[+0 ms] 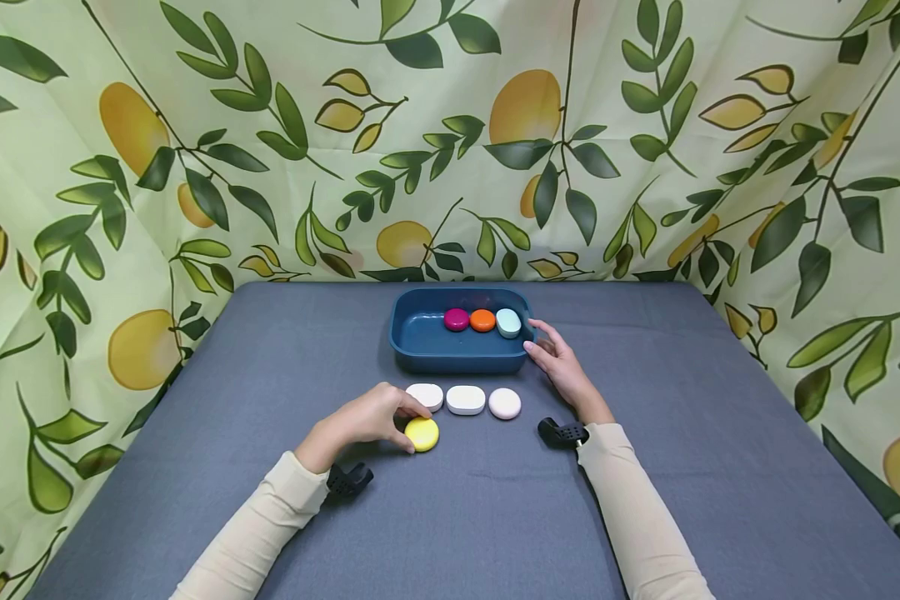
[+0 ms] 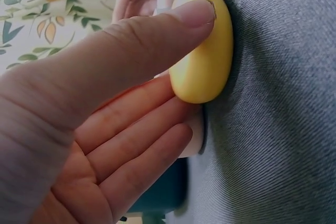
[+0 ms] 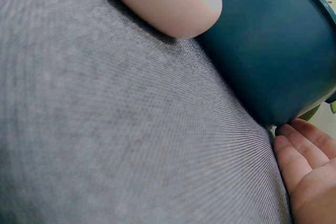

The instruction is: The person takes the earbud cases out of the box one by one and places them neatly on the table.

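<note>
Below centre, the left hand (image 1: 371, 415) pinches the yellow disc (image 1: 422, 435) by its edge; the right hand (image 1: 565, 373), thumb spread from fingers, touches the tray (image 1: 457, 364), apparently steadying it.

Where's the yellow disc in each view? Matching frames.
Head: yellow disc, below centre, slightly left.
Left wrist: large, upper half, just right of centre.
Right wrist: not in it.
Shared landmark: blue bin, near centre in head, bottom middle in left wrist, upper right in right wrist.
</note>
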